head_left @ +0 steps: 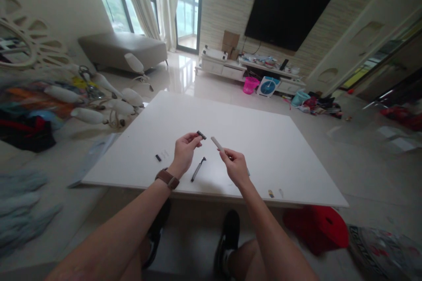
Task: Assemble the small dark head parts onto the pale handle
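My left hand (185, 151), with a brown strap on the wrist, pinches a small black rectangular piece (201, 135) that looks like a razor head. Across a short gap, my right hand (234, 166) is closed on the lower end of a flat, light grey strip (216, 142), whose free end points up and left. Between and below the hands, a slim grey-and-black razor handle (198, 169) lies on the white table (253, 131). Left of my left hand lies a small black block (158, 157), beside faint small clear pieces (165, 154).
Near the table's front right edge lie a small yellow-and-dark item (271, 193) and a pale one (281, 192). A red stool-like object (316, 230) stands below that corner. A lamp with several white shades (123, 107) stands at the left edge.
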Motion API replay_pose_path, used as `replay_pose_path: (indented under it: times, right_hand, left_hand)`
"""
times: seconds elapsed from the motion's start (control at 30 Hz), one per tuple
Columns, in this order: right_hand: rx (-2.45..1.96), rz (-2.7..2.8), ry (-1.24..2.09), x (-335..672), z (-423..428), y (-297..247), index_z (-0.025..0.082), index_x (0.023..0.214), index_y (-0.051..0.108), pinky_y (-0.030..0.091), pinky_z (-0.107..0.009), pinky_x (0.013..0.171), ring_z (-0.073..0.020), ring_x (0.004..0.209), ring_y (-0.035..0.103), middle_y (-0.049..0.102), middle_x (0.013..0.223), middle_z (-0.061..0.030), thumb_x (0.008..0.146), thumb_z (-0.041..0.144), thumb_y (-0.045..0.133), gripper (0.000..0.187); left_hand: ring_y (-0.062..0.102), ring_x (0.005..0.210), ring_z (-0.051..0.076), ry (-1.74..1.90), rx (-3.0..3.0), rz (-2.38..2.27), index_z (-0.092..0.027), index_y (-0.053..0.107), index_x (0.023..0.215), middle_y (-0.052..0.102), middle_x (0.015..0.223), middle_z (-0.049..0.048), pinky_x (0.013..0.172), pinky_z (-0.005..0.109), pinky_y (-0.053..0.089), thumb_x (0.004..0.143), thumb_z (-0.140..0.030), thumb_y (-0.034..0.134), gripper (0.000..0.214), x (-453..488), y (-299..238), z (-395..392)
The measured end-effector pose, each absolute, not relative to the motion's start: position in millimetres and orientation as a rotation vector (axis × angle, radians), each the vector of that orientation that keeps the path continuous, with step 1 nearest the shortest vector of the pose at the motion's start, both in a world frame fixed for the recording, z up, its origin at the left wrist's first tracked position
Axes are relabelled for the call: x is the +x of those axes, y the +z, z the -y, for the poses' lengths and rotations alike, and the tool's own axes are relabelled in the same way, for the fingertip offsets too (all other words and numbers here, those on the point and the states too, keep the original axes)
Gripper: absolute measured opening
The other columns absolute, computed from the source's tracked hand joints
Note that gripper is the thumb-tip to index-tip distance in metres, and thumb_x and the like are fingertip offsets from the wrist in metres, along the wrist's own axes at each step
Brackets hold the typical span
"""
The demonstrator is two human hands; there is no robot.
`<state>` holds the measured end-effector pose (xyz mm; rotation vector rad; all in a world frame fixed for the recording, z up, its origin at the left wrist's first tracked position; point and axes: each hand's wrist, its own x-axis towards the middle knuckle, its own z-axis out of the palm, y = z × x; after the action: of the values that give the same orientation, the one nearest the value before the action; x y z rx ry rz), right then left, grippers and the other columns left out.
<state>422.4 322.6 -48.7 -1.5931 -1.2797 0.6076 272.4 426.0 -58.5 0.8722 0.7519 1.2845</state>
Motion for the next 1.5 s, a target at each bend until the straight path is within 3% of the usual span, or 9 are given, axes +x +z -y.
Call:
replay_pose_path:
  times: [0.43, 0.63, 0.93, 1.23, 1.5]
  right_hand:
    - [-1.574, 1.356, 0.659, 410.5, -327.0, -50.4, 0.014, 0.09, 0.076, 0.03, -0.024, 0.055, -0.0123, 0.06, 0.042, 0.055, 0.065, -0.0004, 0.09, 0.045, 0.052, 0.04]
    - [-1.584, 1.36, 0.649, 414.4, -327.7, -49.0, 0.014, 0.078, 0.073, 0.026, -0.025, 0.053, -0.0115, 0.057, 0.036, 0.044, 0.058, 0.0016, 0.089, 0.047, 0.053, 0.04]
    - [-1.58, 1.336, 0.641, 417.7, -325.2, -51.9, 0.014, 0.077, 0.072, 0.027, -0.024, 0.053, -0.0114, 0.057, 0.038, 0.048, 0.061, 0.0006, 0.089, 0.045, 0.053, 0.038]
    - [-1.579, 1.376, 0.624, 417.4, -328.1, -53.7, 0.015, 0.085, 0.074, 0.027, -0.024, 0.054, -0.0111, 0.058, 0.038, 0.05, 0.062, 0.0012, 0.091, 0.042, 0.052, 0.035]
    - [-1.652, 1.404, 0.59, 420.1, -330.8, -57.1, 0.015, 0.073, 0.068, 0.024, -0.024, 0.054, -0.0105, 0.057, 0.035, 0.041, 0.058, 0.0022, 0.091, 0.041, 0.052, 0.036]
  left_hand:
    - [0.058, 0.059, 0.013, 1.042, 1.2, -0.747, -0.015, 0.071, 0.077, 0.067, 0.07, 0.0023, 0.059, 0.027, 0.045, 0.071, -0.025, 0.071, 0.012, 283.9, -59.6, -398.4]
    - [0.057, 0.06, 0.011, 1.217, 1.011, -0.769, -0.015, 0.071, 0.081, 0.067, 0.071, 0.0016, 0.063, 0.026, 0.044, 0.068, -0.029, 0.076, 0.02, 279.0, -65.7, -418.3]
    - [0.056, 0.058, 0.01, 1.257, 1.007, -0.805, -0.014, 0.07, 0.08, 0.066, 0.068, 0.0009, 0.061, 0.026, 0.044, 0.066, -0.028, 0.078, 0.021, 269.3, -64.2, -429.6]
    - [0.061, 0.062, 0.014, 1.054, 1.234, -0.757, -0.015, 0.07, 0.081, 0.069, 0.074, 0.0036, 0.06, 0.028, 0.048, 0.073, -0.029, 0.073, 0.017, 285.8, -65.4, -399.8]
    - [0.056, 0.058, 0.009, 1.305, 0.923, -0.824, -0.013, 0.069, 0.08, 0.068, 0.071, 0.0014, 0.062, 0.024, 0.043, 0.065, -0.025, 0.078, 0.021, 267.7, -62.7, -433.6]
